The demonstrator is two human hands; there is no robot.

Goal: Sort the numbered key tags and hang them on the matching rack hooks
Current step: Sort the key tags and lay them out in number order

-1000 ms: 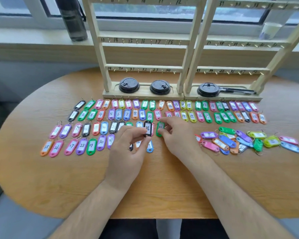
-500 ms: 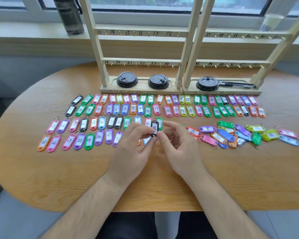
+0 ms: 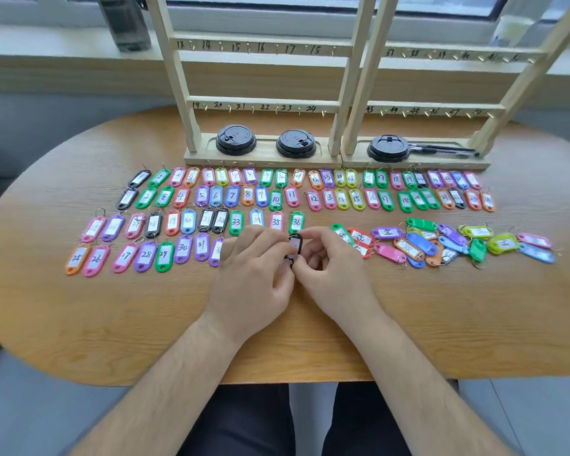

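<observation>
Right hand [image 3: 336, 271] released green tag 36 [image 3: 297, 222], joined left hand [image 3: 254, 278] pinching black tag [image 3: 296, 245], hands drawn nearer.

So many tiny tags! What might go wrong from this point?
The black tag pinched by the left hand and right hand could slip and land among the sorted rows. The left hand lies over the lower row's end, so a nudge might scramble it. Tags in the heap overlap, so numbers may be misread.

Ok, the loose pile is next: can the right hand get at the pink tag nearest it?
Probably yes: the pink tag lies uncovered at the pile's edge, just beside the right hand. That hand must first release the black tag.
</observation>
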